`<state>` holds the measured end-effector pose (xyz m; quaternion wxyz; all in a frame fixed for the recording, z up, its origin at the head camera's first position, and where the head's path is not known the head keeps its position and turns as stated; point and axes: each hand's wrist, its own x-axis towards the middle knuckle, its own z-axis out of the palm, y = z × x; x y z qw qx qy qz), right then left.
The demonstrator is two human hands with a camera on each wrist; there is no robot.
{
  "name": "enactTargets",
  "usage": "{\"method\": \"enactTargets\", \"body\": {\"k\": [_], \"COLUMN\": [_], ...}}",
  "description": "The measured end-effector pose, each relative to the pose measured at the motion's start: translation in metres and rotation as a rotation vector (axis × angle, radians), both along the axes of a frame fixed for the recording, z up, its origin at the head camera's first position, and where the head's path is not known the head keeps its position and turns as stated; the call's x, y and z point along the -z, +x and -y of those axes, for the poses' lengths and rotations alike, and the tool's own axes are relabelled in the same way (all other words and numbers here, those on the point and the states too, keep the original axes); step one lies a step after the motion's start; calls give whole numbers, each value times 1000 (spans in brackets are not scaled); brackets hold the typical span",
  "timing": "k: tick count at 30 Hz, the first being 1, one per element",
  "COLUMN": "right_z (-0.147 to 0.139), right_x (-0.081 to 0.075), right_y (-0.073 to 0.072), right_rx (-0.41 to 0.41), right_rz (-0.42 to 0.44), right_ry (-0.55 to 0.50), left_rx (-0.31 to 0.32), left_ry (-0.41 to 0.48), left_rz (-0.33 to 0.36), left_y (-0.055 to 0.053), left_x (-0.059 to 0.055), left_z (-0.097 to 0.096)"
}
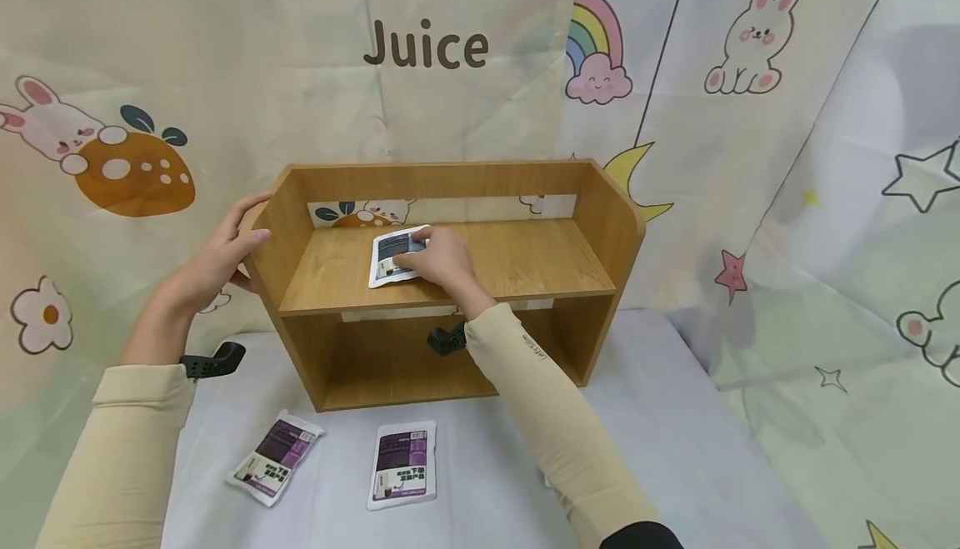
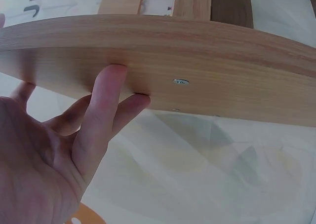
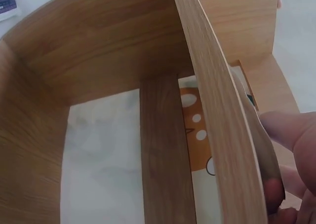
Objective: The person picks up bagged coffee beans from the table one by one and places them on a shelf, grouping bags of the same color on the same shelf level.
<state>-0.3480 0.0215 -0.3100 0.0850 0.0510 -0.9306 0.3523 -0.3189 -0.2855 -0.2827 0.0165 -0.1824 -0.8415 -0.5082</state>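
Pinching packet with my right hand; left hand, unclenched, touches shelf; pushing hard could shift it.

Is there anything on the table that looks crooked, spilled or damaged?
Only a small thing: the leftmost packet on the white table lies slanted, while the packet beside it lies nearly straight. I see nothing spilled or damaged.

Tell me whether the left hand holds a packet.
No, the left hand touches the outer side of the wooden shelf.
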Motion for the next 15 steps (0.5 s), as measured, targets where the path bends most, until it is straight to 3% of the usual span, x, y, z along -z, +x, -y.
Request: {"method": "enactTargets", "body": {"k": [7, 15], "right_z": [1, 1], "right_x": [9, 3], "right_y": [2, -2], "right_rx": [23, 23], "right_rz": [9, -7], "right_ry": [58, 52], "left_rx": [4, -1], "left_ry": [4, 25], "left_rz": [10, -12], "left_y": [4, -2], "left_x": [5, 3], "left_z": [0, 0]}}
